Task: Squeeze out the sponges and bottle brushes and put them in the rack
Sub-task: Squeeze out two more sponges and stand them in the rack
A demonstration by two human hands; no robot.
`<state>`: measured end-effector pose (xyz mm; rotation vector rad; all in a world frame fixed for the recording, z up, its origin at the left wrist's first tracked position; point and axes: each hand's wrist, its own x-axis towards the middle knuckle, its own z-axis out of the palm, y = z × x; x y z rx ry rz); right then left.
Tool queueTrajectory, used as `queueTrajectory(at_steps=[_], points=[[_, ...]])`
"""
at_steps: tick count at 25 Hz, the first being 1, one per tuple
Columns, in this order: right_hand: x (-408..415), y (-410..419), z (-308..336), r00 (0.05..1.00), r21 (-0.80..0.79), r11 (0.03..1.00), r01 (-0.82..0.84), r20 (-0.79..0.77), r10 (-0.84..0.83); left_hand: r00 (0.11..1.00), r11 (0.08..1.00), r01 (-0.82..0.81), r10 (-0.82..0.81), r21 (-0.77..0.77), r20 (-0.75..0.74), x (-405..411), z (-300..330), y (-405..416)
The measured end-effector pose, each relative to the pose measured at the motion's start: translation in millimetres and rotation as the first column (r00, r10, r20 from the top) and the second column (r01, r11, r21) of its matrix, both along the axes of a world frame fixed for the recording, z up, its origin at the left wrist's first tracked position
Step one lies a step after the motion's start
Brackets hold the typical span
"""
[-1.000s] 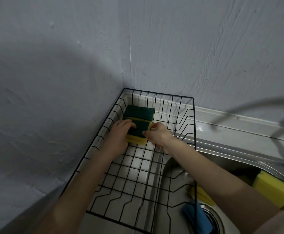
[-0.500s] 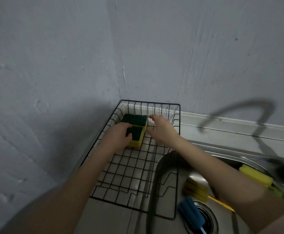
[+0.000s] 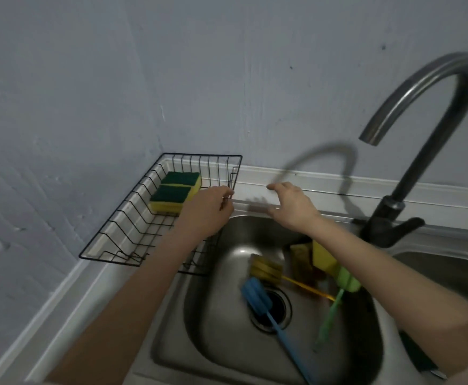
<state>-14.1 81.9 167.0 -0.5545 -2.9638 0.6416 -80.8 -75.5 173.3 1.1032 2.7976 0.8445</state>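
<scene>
While both my hands, left hand (image 3: 206, 211) and right hand (image 3: 291, 205), hang unclenched and empty, two green-topped yellow sponges (image 3: 176, 194) lie in the black wire rack (image 3: 116, 232); right of the rack, blue (image 3: 256, 294), yellow (image 3: 266, 269) and green bottle brushes (image 3: 344, 280) and one yellow sponge (image 3: 321, 255) await in the steel sink (image 3: 219, 329).

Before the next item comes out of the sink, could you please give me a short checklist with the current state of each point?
1. Two sponges lie in the rack: ok.
2. Left hand empty: ok.
3. Right hand empty, fingers spread: ok.
4. Sink emptied: not ok; blue brush, green brush, yellow brush and a yellow sponge remain.
5. Rack has free space: ok.
6. Water off at the tap: cannot tell.
</scene>
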Motion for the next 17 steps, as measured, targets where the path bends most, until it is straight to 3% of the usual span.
queueTrajectory(at_steps=[8,17], points=[[54,76,-36,0.985,0.034,0.999,0.036,0.167,-0.042,0.971,0.999,0.045,-0.037,-0.027,0.237,47,-60,64],[53,117,-92,0.930,0.061,0.997,0.038,0.363,-0.057,0.875,0.991,-0.002,0.067,-0.134,0.479,49,-151,131]])
